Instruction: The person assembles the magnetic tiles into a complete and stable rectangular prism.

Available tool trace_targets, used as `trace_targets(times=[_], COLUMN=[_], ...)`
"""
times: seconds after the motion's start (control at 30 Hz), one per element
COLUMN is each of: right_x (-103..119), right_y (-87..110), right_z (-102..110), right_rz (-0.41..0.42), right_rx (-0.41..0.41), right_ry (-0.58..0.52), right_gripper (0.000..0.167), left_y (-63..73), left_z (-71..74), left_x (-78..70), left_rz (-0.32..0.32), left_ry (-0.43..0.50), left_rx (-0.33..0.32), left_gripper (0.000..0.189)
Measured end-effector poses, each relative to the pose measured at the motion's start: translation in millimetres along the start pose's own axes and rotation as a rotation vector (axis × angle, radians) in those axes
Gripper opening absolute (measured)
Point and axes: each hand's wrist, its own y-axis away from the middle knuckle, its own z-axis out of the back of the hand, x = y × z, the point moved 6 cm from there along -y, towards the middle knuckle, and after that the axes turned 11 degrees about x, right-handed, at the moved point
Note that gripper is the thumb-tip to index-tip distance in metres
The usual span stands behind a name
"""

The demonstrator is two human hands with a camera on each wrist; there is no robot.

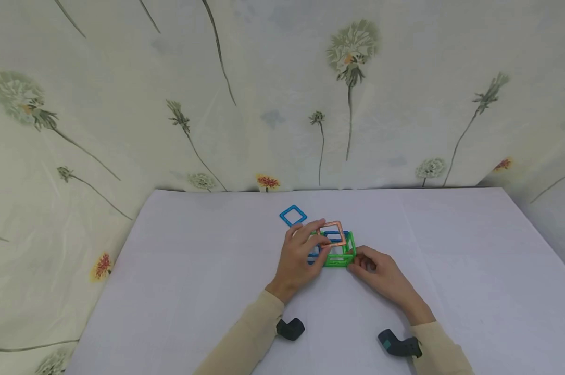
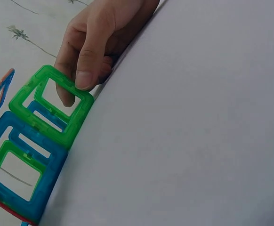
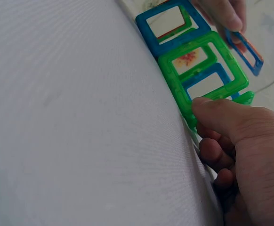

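My left hand point(image 1: 295, 260) pinches a square magnetic tile frame point(image 1: 342, 233) over the tile structure. It looks orange from above; in the right wrist view blue shows along its edge too, and I cannot tell whether two tiles are stacked. Below it stands a box-like structure of magnetic tiles, with a green tile point(image 2: 28, 91) beside a blue tile point(image 2: 57, 174) at its front. A red edge point(image 2: 5, 207) shows at the blue end. My right hand point(image 1: 380, 273) holds the green end's corner, thumb point(image 3: 217, 110) on the front tile. The left fingers partly cover the structure's left side.
A loose blue square tile point(image 1: 300, 210) lies flat behind the left hand. The white-covered table point(image 1: 193, 271) meets a flower-patterned cloth point(image 1: 273, 104) at its back edge. Black wrist devices point(image 1: 291, 329) sit at both sleeves.
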Motion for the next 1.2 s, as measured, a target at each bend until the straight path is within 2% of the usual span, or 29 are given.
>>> trace_targets(times=[0.2,0.33,0.83,0.97,1.2], right_x=[1,1,-1,6,31], right_y=[-0.2,-0.3,-1.0,-0.4,3.2], right_z=[2,2,1,1,8], right_rz=[0.006,0.01,0.0,-0.002,0.016], right_rx=[-0.005,-0.007,-0.009,-0.017,-0.004], right_ry=[-0.004,-0.008,-0.019,-0.009,-0.021], right_gripper=[0.014,0.014,0.014,0.015,0.014], left_y=[-3.6,-4.7,-3.3,-3.6,-2.8], left_z=[-5.0,-6.5,-8.7,-7.7,-7.6], left_x=[-7.6,-10.3,-11.4,-13.0,-15.2], left_rz=[-0.021,-0.012,-0.002,-0.015,-0.049], left_ry=[-0.015,-0.022,-0.034,-0.046,-0.079], left_rx=[0.014,0.032,0.082,0.086,0.079], left_gripper=[0.015,0.015,0.014,0.014,0.014])
